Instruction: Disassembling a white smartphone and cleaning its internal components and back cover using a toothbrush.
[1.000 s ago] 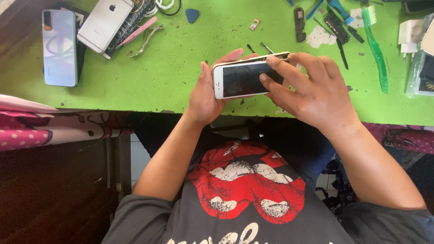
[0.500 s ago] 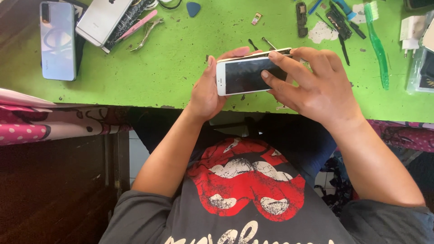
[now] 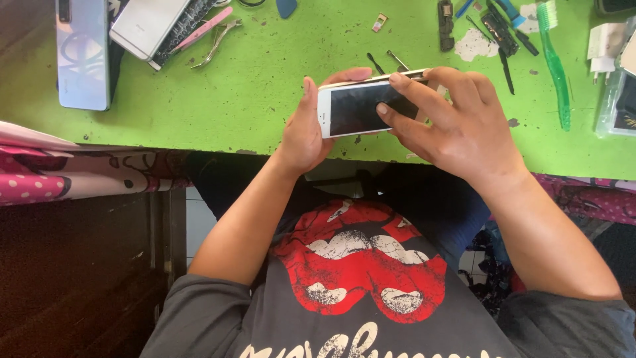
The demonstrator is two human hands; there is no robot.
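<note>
A white phone with a dark screen (image 3: pixel 361 109) is held just above the front edge of the green table (image 3: pixel 252 99). My left hand (image 3: pixel 306 129) grips its left end, thumb along the near side. My right hand (image 3: pixel 457 126) covers its right end, with two fingers pressing on the screen. A thin gold-coloured edge shows along the phone's far side. My arms reach up from my lap, over a grey shirt with a red print.
On the table's far left lie a pale blue phone (image 3: pixel 83 53) and a silver phone (image 3: pixel 149 23), with a pink tool (image 3: pixel 202 30) and tweezers (image 3: pixel 218 40). A green toothbrush (image 3: pixel 553 59), a white charger (image 3: pixel 601 46) and dark small tools (image 3: pixel 493 26) lie at the right. Pink dotted cloth (image 3: pixel 40 182) hangs left.
Both hands keep hold of the phone in nearly the same place. My right fingers have slid a little across the screen, and the view has shifted slightly.
</note>
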